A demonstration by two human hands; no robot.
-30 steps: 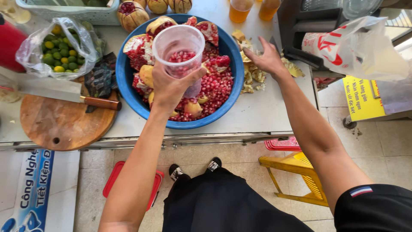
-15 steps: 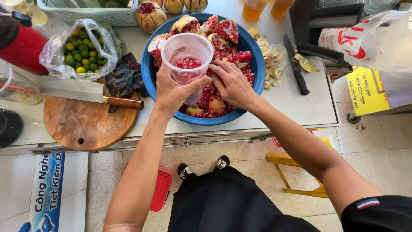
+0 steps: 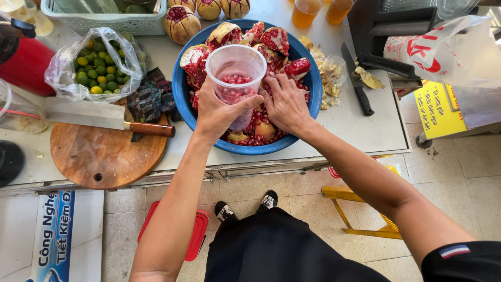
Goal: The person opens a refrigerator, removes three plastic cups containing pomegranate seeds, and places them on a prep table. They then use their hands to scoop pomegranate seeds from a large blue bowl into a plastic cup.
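Note:
My left hand [image 3: 219, 110] grips a clear plastic cup [image 3: 236, 73] partly filled with red pomegranate seeds, held over a big blue bowl [image 3: 183, 102]. The bowl holds loose seeds and torn pomegranate pieces [image 3: 274, 39]. My right hand [image 3: 286, 103] reaches down into the bowl beside the cup, fingers spread on the seeds and a pomegranate chunk; whether it grasps anything I cannot tell.
A round wooden board [image 3: 104, 154] carries a cleaver [image 3: 99, 119] at the left. A bag of small green citrus [image 3: 96, 65], a dark cloth [image 3: 151, 99] and a red container [image 3: 23, 60] lie beyond. Whole pomegranates [image 3: 182, 23], a black knife [image 3: 356, 83], peel scraps [image 3: 326, 68] and two juice cups [image 3: 305, 11] stand behind.
My right hand came from the counter at the right into the bowl beside the cup. The cup in my left hand stayed over the bowl.

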